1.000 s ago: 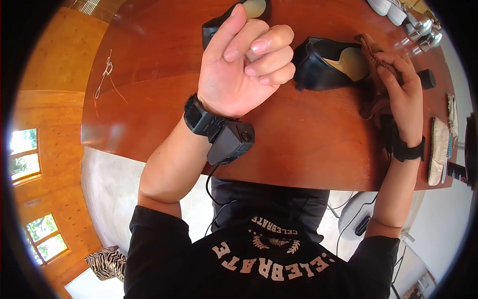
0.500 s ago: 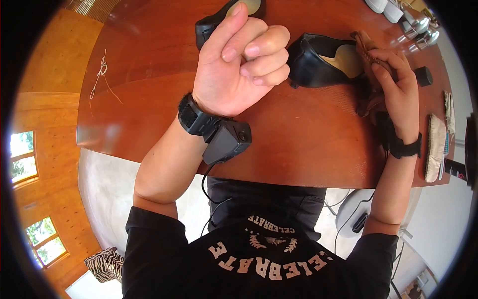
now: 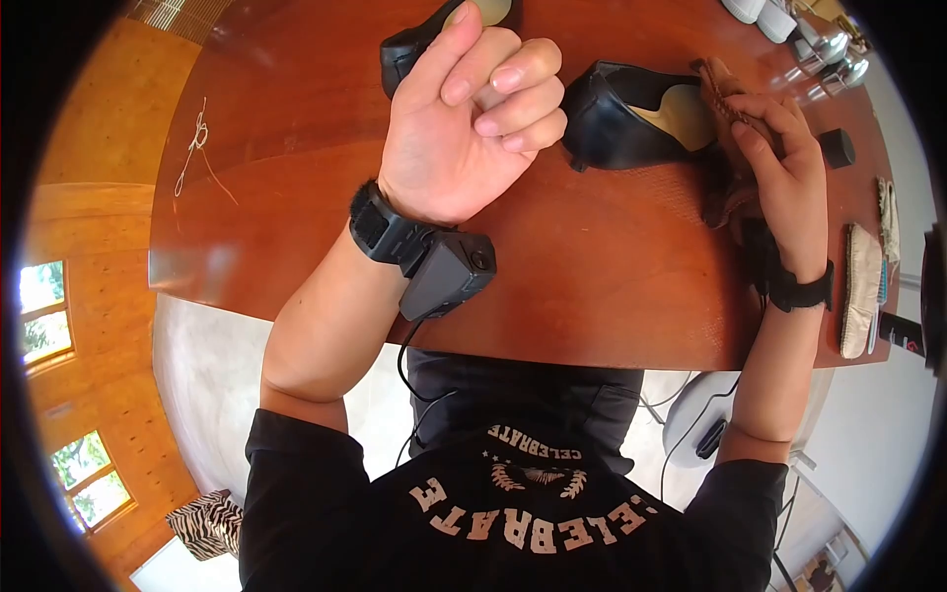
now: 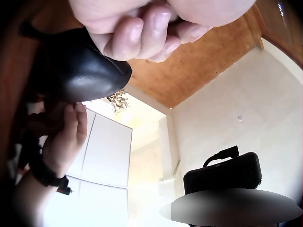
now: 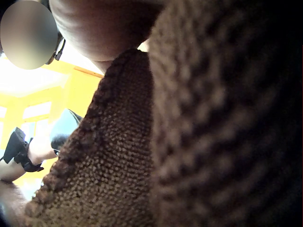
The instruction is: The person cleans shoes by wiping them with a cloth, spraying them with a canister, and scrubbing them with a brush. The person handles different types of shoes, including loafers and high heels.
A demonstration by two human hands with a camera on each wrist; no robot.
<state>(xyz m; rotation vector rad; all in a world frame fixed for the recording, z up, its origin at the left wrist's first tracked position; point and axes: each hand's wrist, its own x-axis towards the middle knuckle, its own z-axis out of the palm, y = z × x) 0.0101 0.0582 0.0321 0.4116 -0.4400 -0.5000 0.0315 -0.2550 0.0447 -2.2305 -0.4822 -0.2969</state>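
My left hand is raised over the table, palm toward the head camera, with its fingers curled in and nothing held. Behind its thumb, a black shoe with a pale insole is partly covered. A second black shoe lies to the right, its opening showing a beige insole; its dark glossy side also appears in the left wrist view. At the far end of that shoe, my right hand grips a brown knitted cloth. Coarse folds of the cloth fill most of the right wrist view.
A thin looped string lies at the left of the brown table. To the right are a small black cylinder, a beige brush-like pad and shiny metal items. White shoes stand at the back.
The whole head view has shifted slightly, moving the table and shoes a little left and up. Both hands keep nearly the same pose, the right one still on the cloth.
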